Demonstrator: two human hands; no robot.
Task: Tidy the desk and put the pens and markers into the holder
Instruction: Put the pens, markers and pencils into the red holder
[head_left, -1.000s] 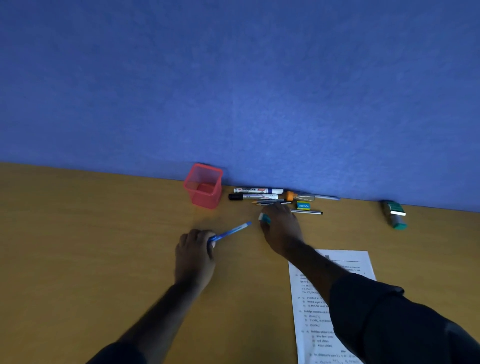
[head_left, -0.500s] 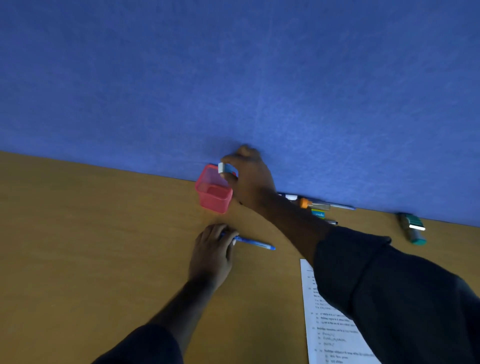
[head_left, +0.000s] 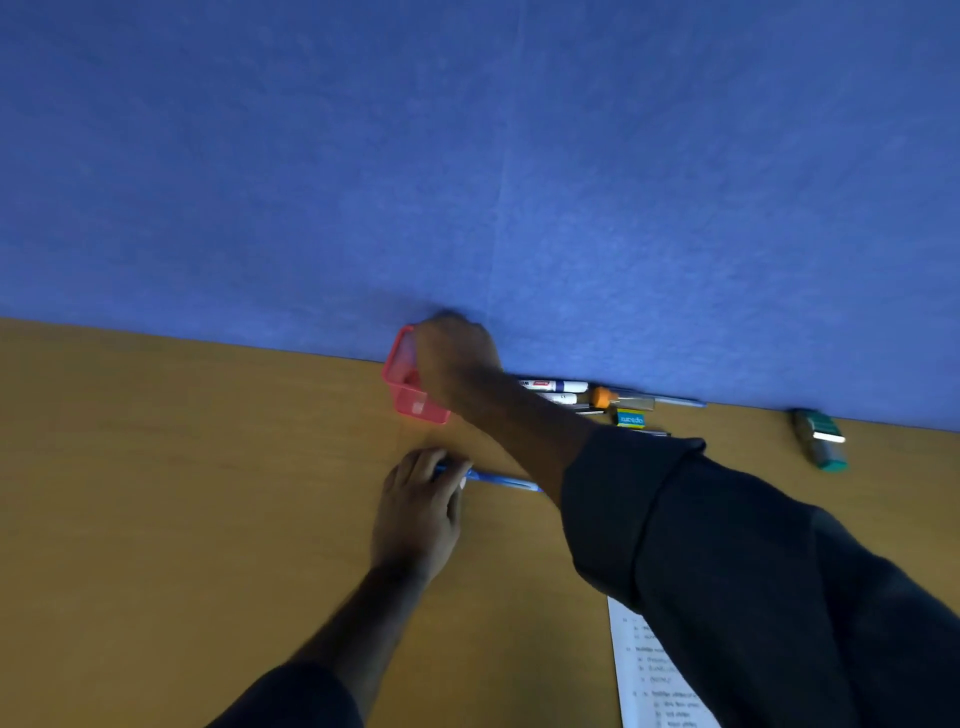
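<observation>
Right hand (head_left: 454, 358) sits over the red holder (head_left: 410, 387) at the blue wall, fingers curled down at the opening; can't tell whether it holds anything. Left hand (head_left: 418, 512) rests on the bench (head_left: 182, 493), pinching a blue pen (head_left: 501, 480). Markers (head_left: 558, 387) lie along the wall right of the holder.

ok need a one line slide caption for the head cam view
Right hand reaches over the red holder while the left hand holds a blue pen on the desk.
</observation>
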